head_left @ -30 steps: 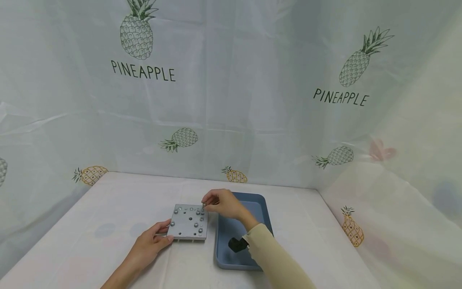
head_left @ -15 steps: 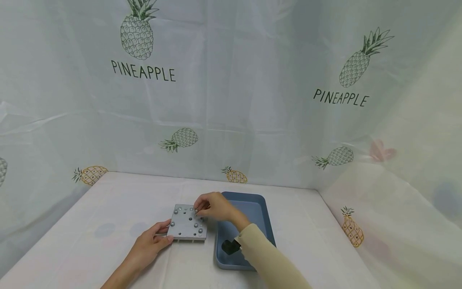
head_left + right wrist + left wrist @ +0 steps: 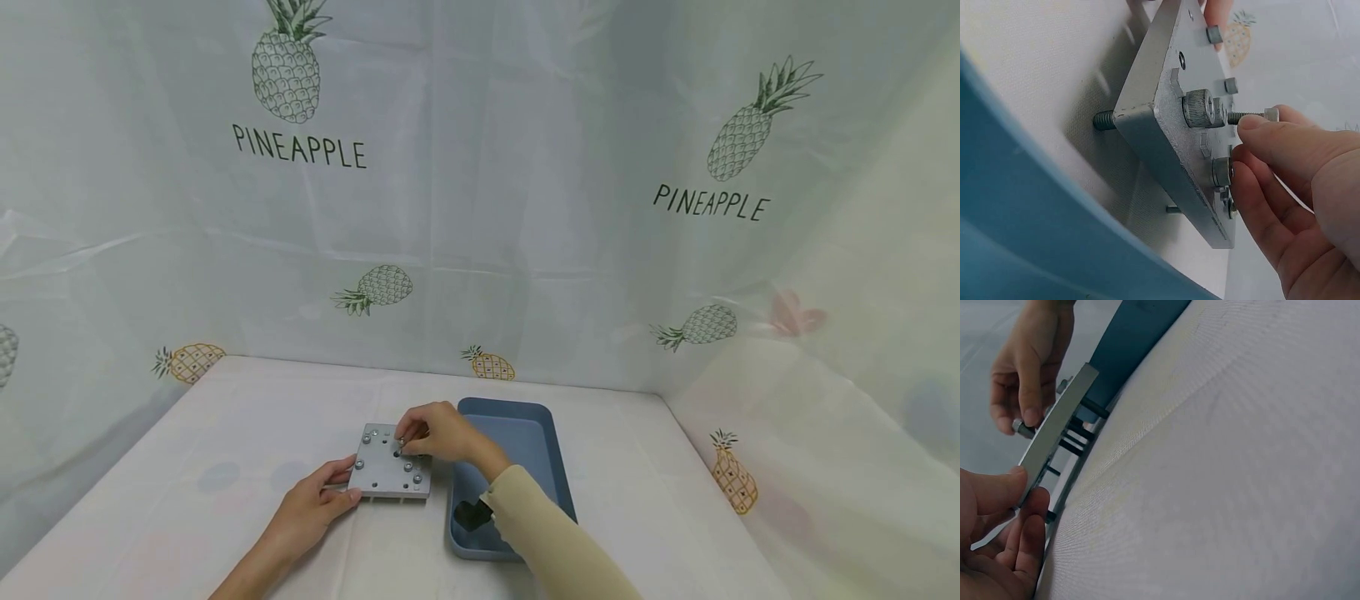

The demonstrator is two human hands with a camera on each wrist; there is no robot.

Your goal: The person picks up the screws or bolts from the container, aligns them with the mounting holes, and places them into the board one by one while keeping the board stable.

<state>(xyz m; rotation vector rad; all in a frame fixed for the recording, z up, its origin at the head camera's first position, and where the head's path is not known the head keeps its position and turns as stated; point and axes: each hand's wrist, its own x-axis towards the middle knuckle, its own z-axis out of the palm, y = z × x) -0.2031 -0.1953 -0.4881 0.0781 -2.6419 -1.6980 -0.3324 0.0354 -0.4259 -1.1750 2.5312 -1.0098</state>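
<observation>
A square silver metal plate (image 3: pixel 384 477) stands raised off the table, with several socket-head bolts set in it; their threaded shanks (image 3: pixel 1104 120) stick out underneath. My left hand (image 3: pixel 311 502) grips its left edge, thumb on one face and fingers at the other. Above the plate's middle, my right hand (image 3: pixel 444 433) pinches a bolt (image 3: pixel 1270 115) between thumb and fingers. Its threaded end points at the plate, near a dark open hole (image 3: pixel 397 454). In the left wrist view the bolt's head (image 3: pixel 1018 427) shows beside the right fingers. Whether its tip touches the hole cannot be told.
A blue tray (image 3: pixel 517 408) lies just right of the plate, under the right forearm. A black object (image 3: pixel 471 515) sits at the right wrist, over the tray. A pineapple-print curtain (image 3: pixel 480 208) hangs behind the white-covered table (image 3: pixel 300 400).
My right hand has moved left and slightly nearer with the bolt, from the plate's far right corner to its middle. My left hand and the plate stay in place.
</observation>
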